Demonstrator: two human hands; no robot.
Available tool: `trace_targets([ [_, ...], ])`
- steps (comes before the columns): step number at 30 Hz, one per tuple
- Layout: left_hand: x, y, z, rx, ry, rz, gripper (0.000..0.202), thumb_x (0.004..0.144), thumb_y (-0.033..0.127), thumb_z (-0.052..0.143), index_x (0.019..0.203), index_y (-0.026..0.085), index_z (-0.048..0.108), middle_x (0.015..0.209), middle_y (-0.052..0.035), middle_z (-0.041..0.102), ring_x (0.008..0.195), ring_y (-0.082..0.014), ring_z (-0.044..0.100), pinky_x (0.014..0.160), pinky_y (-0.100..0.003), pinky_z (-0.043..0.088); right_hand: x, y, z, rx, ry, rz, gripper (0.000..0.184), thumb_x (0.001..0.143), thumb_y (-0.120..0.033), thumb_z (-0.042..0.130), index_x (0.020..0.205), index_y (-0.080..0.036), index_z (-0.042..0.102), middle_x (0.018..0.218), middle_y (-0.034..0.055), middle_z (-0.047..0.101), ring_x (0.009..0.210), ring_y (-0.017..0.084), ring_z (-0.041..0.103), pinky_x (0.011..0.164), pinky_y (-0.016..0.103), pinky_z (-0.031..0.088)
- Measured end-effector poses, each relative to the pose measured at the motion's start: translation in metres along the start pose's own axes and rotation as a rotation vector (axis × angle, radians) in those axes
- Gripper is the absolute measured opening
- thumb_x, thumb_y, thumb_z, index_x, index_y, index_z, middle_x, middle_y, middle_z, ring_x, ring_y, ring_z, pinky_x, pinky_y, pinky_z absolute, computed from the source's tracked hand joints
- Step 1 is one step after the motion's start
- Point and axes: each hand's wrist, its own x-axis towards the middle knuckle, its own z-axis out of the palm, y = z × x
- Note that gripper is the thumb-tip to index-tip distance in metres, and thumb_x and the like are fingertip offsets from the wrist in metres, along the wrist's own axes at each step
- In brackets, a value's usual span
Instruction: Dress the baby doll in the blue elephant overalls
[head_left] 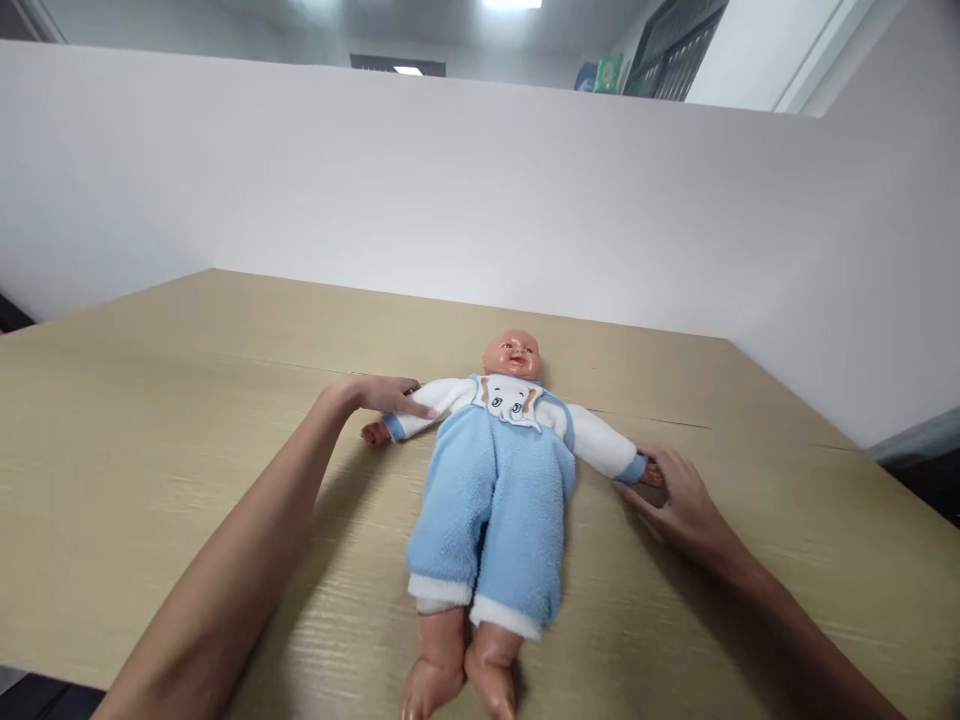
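A baby doll in a light blue romper with white sleeves lies on its back on the wooden table, head away from me, arms spread out, bare feet toward me. My left hand rests flat on the doll's white sleeve near its wrist, fingers stretched out. My right hand lies at the doll's other hand, fingers spread, fingertips touching the blue cuff. Neither hand is wrapped round anything.
A white partition wall runs along the back and right side of the table. The table's near edge is at the lower left, its right corner at the far right. Ceiling lights and a dark window show above the wall.
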Motion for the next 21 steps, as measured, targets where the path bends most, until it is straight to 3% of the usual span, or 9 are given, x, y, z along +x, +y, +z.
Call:
trace_targets([
  [3, -0.005, 0.006, -0.002, 0.047, 0.084, -0.058, 0.102, 0.067, 0.085, 0.075, 0.145, 0.021, 0.058, 0.145, -0.0177, 0.068, 0.126, -0.0381, 0.066, 0.1, -0.039, 0.052, -0.005, -0.003, -0.006, 0.058, -0.006, 0.006, 0.051, 0.091, -0.056, 0.07, 0.132, -0.026, 0.065, 0.127, 0.0138, 0.075, 0.117, 0.038, 0.069, 0.102, 0.053, 0.052],
  [5, -0.014, 0.026, -0.001, 0.061, 0.223, 0.015, 0.098, 0.072, 0.084, 0.073, 0.144, 0.019, 0.055, 0.145, -0.0194, 0.065, 0.13, -0.0379, 0.063, 0.104, -0.042, 0.052, -0.004, -0.008, -0.009, 0.112, -0.007, 0.028, 0.046, 0.09, -0.052, 0.071, 0.129, -0.027, 0.067, 0.126, 0.0126, 0.076, 0.117, 0.037, 0.069, 0.104, 0.053, 0.052],
  [9, -0.024, 0.104, 0.016, 0.053, 0.606, 0.499, 0.061, 0.097, 0.068, 0.058, 0.136, 0.021, 0.058, 0.142, -0.0146, 0.063, 0.136, -0.0312, 0.056, 0.114, -0.044, 0.047, 0.001, -0.018, -0.012, 0.306, 0.017, 0.16, 0.052, 0.086, -0.049, 0.078, 0.131, -0.027, 0.066, 0.127, 0.0113, 0.076, 0.112, 0.033, 0.073, 0.099, 0.05, 0.057],
  [11, -0.015, 0.146, 0.034, 0.088, 0.645, 0.688, 0.048, 0.102, 0.059, 0.056, 0.133, 0.023, 0.061, 0.138, -0.0122, 0.064, 0.133, -0.029, 0.056, 0.115, -0.044, 0.046, 0.007, -0.023, -0.013, 0.42, 0.032, 0.202, 0.056, 0.085, -0.049, 0.08, 0.134, -0.027, 0.065, 0.131, 0.0112, 0.075, 0.116, 0.033, 0.073, 0.102, 0.049, 0.058],
  [14, 0.013, 0.186, 0.061, 0.282, 0.662, 0.725, 0.044, 0.101, 0.056, 0.061, 0.124, 0.019, 0.065, 0.133, -0.0154, 0.065, 0.137, -0.0339, 0.052, 0.124, -0.053, 0.035, 0.021, -0.033, -0.013, 0.645, 0.041, 0.214, 0.059, 0.084, -0.051, 0.083, 0.135, -0.026, 0.066, 0.14, 0.0119, 0.071, 0.129, 0.033, 0.068, 0.114, 0.049, 0.054],
  [18, 0.044, 0.195, 0.084, 0.359, 0.661, 0.674, 0.028, 0.103, 0.043, 0.061, 0.113, 0.017, 0.064, 0.124, -0.0159, 0.068, 0.127, -0.0345, 0.058, 0.11, -0.05, 0.045, 0.048, -0.05, -0.012, 0.925, 0.033, 0.281, 0.062, 0.079, -0.055, 0.089, 0.13, -0.025, 0.07, 0.138, 0.0115, 0.074, 0.132, 0.033, 0.068, 0.12, 0.05, 0.052],
  [21, 0.045, 0.19, 0.091, 0.272, 0.695, 0.729, 0.02, 0.107, 0.037, 0.053, 0.114, 0.019, 0.062, 0.117, -0.0126, 0.071, 0.116, -0.0305, 0.061, 0.101, -0.044, 0.047, 0.071, -0.062, -0.004, 1.036, 0.093, 0.279, 0.06, 0.078, -0.057, 0.09, 0.126, -0.025, 0.072, 0.141, 0.0101, 0.073, 0.137, 0.033, 0.065, 0.126, 0.051, 0.046],
])
